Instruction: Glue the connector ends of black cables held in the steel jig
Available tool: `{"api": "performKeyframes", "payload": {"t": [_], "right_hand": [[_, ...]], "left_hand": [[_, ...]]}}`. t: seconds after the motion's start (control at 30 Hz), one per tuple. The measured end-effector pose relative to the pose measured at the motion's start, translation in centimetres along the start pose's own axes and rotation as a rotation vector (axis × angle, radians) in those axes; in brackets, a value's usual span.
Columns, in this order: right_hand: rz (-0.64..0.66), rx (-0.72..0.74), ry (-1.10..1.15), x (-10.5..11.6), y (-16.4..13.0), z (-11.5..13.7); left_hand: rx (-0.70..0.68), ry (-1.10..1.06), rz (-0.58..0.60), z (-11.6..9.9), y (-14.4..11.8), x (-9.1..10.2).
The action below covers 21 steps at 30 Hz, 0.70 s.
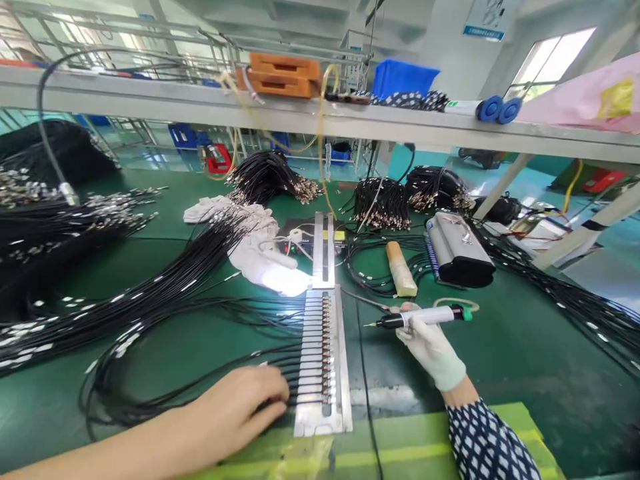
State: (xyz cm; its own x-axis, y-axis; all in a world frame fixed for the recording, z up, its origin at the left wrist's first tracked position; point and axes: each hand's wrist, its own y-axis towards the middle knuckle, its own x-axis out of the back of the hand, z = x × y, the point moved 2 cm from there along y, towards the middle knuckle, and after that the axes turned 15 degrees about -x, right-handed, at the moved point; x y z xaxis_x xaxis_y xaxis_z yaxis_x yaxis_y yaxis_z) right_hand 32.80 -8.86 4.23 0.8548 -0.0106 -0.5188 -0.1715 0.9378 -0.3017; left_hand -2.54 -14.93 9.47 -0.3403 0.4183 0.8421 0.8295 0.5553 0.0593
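A slotted metal fixture (pixel 341 373) lies on the bench with a row of black cables (pixel 240 360) clamped side by side, their copper-coloured ends lined up near its right edge. My bare left hand (pixel 250 403) is at the fixture's lower left, fingers curled in a pinch at the nearest black cable; the fingertips are partly hidden. In my gloved right hand (pixel 425 340) is a dispensing syringe (pixel 425 317), white-barrelled with a black front and green tail fitting. It is held nearly level, its thin needle pointing left toward the fixture, apart from it.
Bright light falls on a white cloth (pixel 250 247) behind the fixture. Cable bundles (pixel 273 175) lie at the back and far left (pixel 55 247). A tan block (pixel 401 270) and a grey metal-cased device (pixel 459 248) stand at right. A shelf (pixel 175 100) spans the back.
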Motion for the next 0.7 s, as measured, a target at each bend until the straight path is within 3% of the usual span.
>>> {"api": "performKeyframes", "payload": {"t": [0.13, 0.27, 0.47, 0.6, 0.7], "right_hand": [[-0.061, -0.036, -0.179, -5.4, 2.4, 1.8], [-0.12, 0.137, -0.258, -8.6, 6.3, 2.0], [-0.177, 0.214, -0.464, -7.8, 10.0, -3.0], [-0.187, 0.217, -0.561, -6.8, 10.1, -4.3], [-0.149, 0.306, -0.651, -6.5, 10.1, -4.5]], "left_hand": [[0.012, 0.125, -0.101, 4.8, 0.8, 0.3], [0.031, 0.247, -0.244, 9.9, 4.3, 0.4], [0.144, 0.247, -0.353, 14.7, 10.1, -0.6], [0.18, 0.226, -0.366, 16.1, 10.9, -1.5], [0.183, 0.212, -0.364, 16.3, 10.7, -1.9]]}}
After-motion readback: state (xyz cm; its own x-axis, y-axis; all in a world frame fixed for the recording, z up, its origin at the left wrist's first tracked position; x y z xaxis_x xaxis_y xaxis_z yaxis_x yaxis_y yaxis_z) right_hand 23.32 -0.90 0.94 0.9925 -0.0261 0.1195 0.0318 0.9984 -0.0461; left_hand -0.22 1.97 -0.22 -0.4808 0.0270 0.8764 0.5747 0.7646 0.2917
